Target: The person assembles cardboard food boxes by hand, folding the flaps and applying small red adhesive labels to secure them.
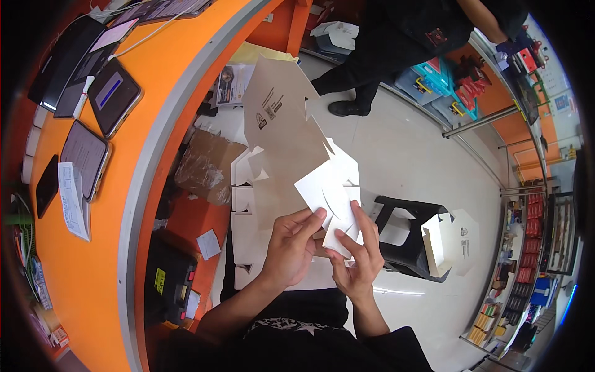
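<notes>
A partly folded white paperboard box is in front of me, its tall printed panel leaning up and away. My left hand grips its near edge, thumb lying on the white flaps. My right hand pinches the slotted flaps at the near right corner, with thumb and fingers bent round them. The fingertips behind the board are hidden. Beneath and to the left of it are several more white folded paperboard boxes, partly covered by the held one.
A black stool stands at right, with another open paperboard box on it. The orange counter at left bears tablets and papers. Under it are a plastic-wrapped carton and a black case. A person in black stands ahead; stocked shelves line the right.
</notes>
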Demonstrator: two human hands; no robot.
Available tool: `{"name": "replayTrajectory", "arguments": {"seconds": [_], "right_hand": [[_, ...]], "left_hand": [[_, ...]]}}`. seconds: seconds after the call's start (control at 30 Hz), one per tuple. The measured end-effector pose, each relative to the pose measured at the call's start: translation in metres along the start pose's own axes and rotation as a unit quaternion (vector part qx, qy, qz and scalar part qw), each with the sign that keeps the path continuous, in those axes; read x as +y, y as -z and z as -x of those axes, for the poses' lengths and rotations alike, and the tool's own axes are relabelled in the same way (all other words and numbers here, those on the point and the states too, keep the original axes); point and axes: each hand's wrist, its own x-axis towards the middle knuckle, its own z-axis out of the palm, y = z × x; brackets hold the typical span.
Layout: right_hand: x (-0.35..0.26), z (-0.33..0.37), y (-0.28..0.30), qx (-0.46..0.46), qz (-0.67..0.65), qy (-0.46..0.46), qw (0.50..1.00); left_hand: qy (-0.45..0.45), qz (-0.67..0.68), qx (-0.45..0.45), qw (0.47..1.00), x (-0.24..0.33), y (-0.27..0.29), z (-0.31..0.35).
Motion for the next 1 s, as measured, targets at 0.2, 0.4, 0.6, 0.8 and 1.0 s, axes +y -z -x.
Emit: {"name": "replayTrajectory", "arguments": {"seconds": [0.2,0.4,0.6,0.8,1.0], "right_hand": [[-0.002,-0.007,0.0,-0.016,0.02,0.014,1.0],[-0.001,-0.001,0.0,0.017,-0.013,0.014,1.0],[0.0,0.005,-0.006,0.04,0.012,0.003,0.999],[-0.004,0.0,-0.011,0.079,0.029,0.022,0.996],[0.027,0.021,-0.029,0.103,0.068,-0.008,0.992]], "left_hand": [[-0.012,0.003,-0.007,1.0,-0.001,0.002,-0.002],[-0.017,0.002,-0.007,1.0,0.001,-0.005,0.003],[-0.002,0.004,0.046,0.999,-0.014,-0.001,0.001],[-0.031,-0.018,0.069,0.997,-0.006,-0.015,0.004],[-0.019,-0.062,0.063,0.996,-0.017,0.0,-0.009]]}}
